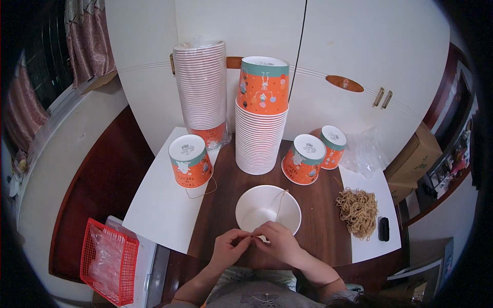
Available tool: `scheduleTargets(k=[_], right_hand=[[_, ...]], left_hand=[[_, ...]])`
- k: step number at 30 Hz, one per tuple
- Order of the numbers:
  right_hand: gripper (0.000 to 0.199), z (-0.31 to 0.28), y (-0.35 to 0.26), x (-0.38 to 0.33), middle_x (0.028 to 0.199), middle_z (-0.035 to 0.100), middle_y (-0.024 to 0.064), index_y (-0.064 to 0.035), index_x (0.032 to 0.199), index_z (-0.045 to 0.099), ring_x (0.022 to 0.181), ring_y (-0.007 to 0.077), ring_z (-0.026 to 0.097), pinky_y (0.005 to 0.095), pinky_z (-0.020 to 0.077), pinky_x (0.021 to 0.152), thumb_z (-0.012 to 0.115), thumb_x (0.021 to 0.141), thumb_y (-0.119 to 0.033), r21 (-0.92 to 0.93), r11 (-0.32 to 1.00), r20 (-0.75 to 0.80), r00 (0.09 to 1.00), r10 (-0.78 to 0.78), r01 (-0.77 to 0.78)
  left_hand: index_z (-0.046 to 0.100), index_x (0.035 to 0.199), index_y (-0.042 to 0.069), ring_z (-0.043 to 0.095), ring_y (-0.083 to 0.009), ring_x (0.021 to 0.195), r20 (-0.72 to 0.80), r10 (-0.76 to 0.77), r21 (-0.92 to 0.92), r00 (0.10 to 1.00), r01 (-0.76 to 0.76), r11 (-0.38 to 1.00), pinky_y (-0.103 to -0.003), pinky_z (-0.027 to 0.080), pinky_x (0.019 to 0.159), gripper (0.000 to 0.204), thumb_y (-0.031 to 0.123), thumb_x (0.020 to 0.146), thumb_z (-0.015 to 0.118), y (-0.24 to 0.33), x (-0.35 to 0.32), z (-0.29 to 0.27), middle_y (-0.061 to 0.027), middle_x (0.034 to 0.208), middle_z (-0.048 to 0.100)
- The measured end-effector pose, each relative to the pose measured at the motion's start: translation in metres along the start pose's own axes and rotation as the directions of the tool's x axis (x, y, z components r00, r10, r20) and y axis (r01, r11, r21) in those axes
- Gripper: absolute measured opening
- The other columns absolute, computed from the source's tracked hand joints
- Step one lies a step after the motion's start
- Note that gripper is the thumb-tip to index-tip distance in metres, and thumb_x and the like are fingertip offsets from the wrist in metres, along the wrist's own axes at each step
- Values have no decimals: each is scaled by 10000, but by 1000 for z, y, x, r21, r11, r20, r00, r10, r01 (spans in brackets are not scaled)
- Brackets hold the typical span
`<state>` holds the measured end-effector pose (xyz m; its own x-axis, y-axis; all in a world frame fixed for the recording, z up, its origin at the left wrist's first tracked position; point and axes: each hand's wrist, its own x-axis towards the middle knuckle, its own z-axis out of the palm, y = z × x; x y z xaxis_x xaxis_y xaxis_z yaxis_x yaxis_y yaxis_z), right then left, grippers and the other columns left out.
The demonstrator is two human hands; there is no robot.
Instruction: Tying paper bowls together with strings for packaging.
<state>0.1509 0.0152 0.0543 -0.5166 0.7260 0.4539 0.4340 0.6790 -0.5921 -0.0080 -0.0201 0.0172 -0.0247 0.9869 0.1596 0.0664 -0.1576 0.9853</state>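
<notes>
In the head view, the left hand (229, 245) and the right hand (277, 242) met at the near edge of the open white tub (249, 201), each with thumb and fingers drawn together in a pinch and the two sets of fingertips touching or almost so; what lay between them was too small to make out, so whether either hand was clamped on a cord end or on the rim could not be told. The tub stood just beyond both hands, mouth up, its long axis roughly upright, with its near rim partly behind the fingers and neither hand clearly closer to it. A thin tan cord (280, 203) ran from the far rim down the inside toward the right hand, which was the nearer of the two to it; its lower end was lost behind that hand. Straight ahead of the hands, past the tub, rose the tall stack of tubs (261, 141). Ahead and to the left of the left hand, an upturned orange tub (191, 172) had a cord loop (208, 193) trailing beside it on the counter (323, 241). Ahead and to the right of the right hand stood two upturned tubs (303, 167), while the tangled cord heap (358, 213) lay well out to its right, with a small black object (383, 229) just past it.
</notes>
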Motion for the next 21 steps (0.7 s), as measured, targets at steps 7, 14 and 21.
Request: scheduleTargets(k=[7,14,21], right_hand=[[152,-2,-6,0,778,558,66,-81,800,590,723,241,559,329,457,635,648,659,-89,-72,997,16,1000,-9,10],[204,-6,0,-2,843,535,63,-82,885,578,766,225,541,329,426,656,597,682,-87,-153,974,55,986,-158,165],[185,-8,-2,1,822,551,35,-98,828,593,699,217,534,313,414,603,654,653,-99,-168,960,56,974,-218,225]], left_hand=[[600,847,6,552,-66,668,3,16,5,1000,-16,1000,-194,443,601,87,47,771,588,-3,1,-1,-38,760,606],[577,849,20,441,-24,538,142,-327,-378,934,357,854,-161,332,463,61,48,805,547,-1,-1,-3,21,651,531],[560,821,28,405,-31,505,168,-334,-507,927,372,777,-166,299,439,39,32,786,543,-3,-1,-1,26,642,506]])
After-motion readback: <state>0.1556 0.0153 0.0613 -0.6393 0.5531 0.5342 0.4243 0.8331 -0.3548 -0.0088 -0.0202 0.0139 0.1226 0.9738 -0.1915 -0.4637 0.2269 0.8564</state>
